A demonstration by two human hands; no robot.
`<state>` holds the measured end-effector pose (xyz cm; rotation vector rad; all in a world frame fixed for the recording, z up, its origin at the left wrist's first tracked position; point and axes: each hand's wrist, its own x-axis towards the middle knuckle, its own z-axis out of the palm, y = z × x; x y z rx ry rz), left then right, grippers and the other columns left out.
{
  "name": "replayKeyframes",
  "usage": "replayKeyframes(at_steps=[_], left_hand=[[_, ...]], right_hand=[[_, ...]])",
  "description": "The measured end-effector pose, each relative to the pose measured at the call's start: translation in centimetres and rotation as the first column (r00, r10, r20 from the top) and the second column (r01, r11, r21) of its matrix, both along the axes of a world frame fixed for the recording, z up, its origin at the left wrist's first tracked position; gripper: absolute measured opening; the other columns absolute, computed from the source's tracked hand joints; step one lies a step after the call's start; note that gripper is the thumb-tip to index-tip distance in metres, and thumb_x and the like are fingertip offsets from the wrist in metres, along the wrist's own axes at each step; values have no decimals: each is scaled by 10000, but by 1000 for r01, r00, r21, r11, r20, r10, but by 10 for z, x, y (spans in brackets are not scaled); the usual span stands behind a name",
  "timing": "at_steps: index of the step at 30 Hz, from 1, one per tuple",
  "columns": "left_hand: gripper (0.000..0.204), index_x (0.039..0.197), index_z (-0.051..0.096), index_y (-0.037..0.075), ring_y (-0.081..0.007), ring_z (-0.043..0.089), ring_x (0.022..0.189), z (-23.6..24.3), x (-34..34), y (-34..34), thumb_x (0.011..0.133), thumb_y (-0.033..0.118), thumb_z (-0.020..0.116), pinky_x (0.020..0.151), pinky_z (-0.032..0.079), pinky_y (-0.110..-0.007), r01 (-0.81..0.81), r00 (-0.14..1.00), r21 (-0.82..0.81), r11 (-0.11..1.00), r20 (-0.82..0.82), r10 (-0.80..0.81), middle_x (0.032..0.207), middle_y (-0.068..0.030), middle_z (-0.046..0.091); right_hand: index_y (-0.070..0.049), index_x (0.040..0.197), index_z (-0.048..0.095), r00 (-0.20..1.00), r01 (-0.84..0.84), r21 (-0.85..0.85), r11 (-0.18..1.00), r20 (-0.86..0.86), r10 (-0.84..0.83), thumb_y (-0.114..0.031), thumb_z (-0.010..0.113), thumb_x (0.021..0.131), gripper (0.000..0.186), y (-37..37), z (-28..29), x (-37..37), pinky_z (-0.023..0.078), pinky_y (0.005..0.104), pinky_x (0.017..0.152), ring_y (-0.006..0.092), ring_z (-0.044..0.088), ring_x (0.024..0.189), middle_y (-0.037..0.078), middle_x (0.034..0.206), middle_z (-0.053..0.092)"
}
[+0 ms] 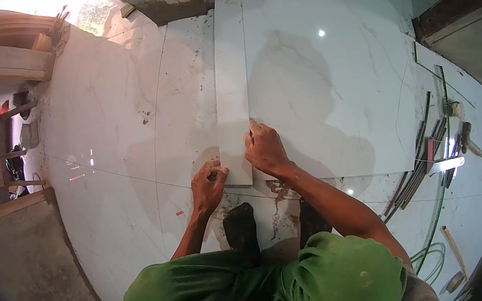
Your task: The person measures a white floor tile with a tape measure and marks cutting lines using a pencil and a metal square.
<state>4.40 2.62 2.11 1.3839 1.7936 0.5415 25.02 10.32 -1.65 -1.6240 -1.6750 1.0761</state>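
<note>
A long, narrow white tile strip [232,81] lies lengthwise in front of me, along the left side of a large white marbled tile [339,78]. My left hand [208,184] grips the strip's near left edge, its fingers curled and the thumb over the top. On the strip's right edge, a little farther off, rests my right hand [266,150]. Its fingers are pinched together at that edge. Whatever they may hold is too small to make out. The shadow of my head and arms falls across the large tile.
Right of the large tile lie several dark metal bars [416,177], a long green strip [433,223], a looped green cord [434,257] and a wooden-handled tool [455,251]. A wall corner [175,7] stands at far left. Wooden furniture [11,60] lines the left side.
</note>
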Motion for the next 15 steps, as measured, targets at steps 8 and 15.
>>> replayKeyframes(at_steps=[8, 15], left_hand=[[251, 1016, 757, 30, -369, 764, 895, -47, -57, 68, 1013, 260, 658, 744, 588, -468, 519, 778, -64, 852, -377, -503, 975, -207, 764], [302, 1199, 729, 51, -351, 760, 938, 30, -40, 207, 1022, 286, 661, 868, 592, -447, 731, 611, -31, 681, -414, -675, 992, -172, 777]], right_hand=[[5, 1214, 695, 972, -128, 74, 989, 209, 110, -163, 735, 921, 340, -84, 8, 36, 563, 492, 771, 381, 669, 929, 186, 1017, 624], [-11, 1216, 654, 943, -289, 286, 914, 249, 221, -226, 763, 936, 370, -139, 10, 61, 533, 489, 869, 343, 601, 1017, 137, 1065, 574]])
